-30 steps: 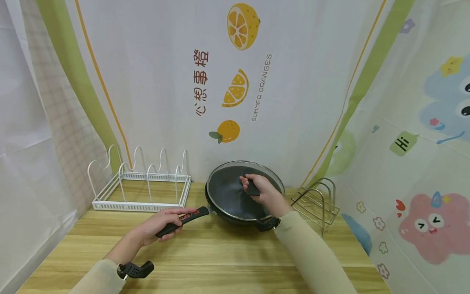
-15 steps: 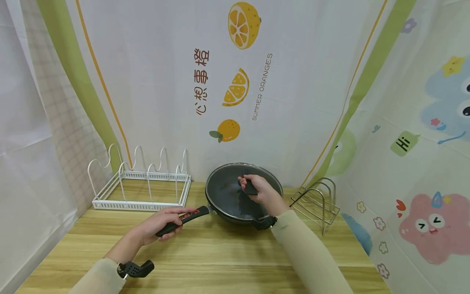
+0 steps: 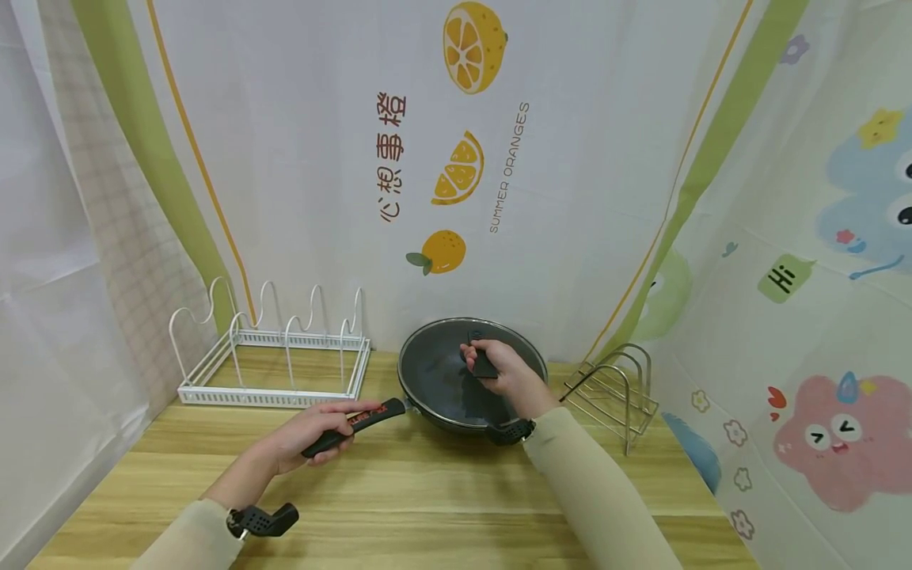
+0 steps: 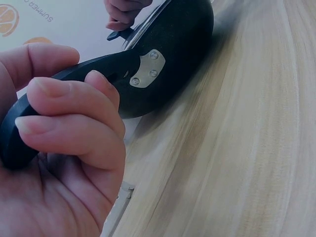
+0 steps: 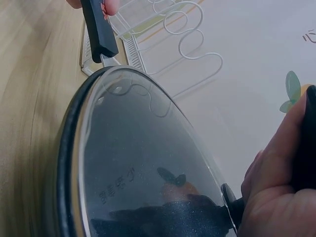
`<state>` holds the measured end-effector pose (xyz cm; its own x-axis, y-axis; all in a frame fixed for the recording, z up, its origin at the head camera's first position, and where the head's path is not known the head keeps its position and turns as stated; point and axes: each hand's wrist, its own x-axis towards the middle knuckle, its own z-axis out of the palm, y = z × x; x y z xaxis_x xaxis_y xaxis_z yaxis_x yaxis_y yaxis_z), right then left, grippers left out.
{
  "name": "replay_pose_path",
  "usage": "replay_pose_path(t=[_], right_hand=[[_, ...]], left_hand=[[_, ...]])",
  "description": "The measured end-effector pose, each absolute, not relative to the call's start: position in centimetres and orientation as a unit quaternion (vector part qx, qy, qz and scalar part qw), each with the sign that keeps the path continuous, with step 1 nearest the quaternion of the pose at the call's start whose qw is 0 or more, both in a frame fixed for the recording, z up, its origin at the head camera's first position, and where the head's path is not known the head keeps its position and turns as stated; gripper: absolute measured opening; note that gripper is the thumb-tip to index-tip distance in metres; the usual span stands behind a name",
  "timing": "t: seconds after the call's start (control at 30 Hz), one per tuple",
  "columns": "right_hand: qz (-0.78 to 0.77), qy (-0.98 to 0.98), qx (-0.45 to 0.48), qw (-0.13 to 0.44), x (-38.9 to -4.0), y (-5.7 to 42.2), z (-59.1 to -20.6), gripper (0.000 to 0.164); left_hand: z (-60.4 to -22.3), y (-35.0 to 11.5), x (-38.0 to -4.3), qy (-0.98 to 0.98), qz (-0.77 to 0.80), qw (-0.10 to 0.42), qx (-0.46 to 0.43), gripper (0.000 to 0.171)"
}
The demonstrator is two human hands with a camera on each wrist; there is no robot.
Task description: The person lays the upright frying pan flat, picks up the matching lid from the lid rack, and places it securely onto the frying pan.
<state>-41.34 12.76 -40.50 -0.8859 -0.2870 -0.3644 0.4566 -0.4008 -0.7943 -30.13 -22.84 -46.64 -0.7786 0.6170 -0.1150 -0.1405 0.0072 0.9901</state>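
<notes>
A dark frying pan (image 4: 182,54) stands at the back middle of the wooden table, its black handle (image 3: 378,416) pointing to the front left. My left hand (image 3: 317,434) grips that handle, fingers curled round it in the left wrist view. Over the pan lies a glass lid (image 5: 133,163) with a metal rim, seated along the pan's edge. My right hand (image 3: 502,366) holds the lid's black knob (image 3: 485,365) from above. The inside of the pan shows only dimly through the glass.
To the left stands a white wire rack (image 3: 274,400) with curved dividers. A smaller metal rack (image 3: 616,396) sits close to the right forearm. Behind the wooden table (image 3: 427,507) hangs a white curtain (image 3: 306,174) printed with oranges.
My right hand has lowered slightly and drawn a little left with the lid, which now lines up with the pan's rim. My left hand stays on the handle.
</notes>
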Motion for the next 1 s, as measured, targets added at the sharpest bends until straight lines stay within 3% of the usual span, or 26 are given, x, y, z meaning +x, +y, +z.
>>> replay_pose_path(t=[1.0], right_hand=[[-0.839,0.494,0.079,0.212,-41.43,12.52,-41.24,0.031]], left_hand=[[-46.86,-23.06,-30.38,0.649,0.679,0.282,0.199,0.064]])
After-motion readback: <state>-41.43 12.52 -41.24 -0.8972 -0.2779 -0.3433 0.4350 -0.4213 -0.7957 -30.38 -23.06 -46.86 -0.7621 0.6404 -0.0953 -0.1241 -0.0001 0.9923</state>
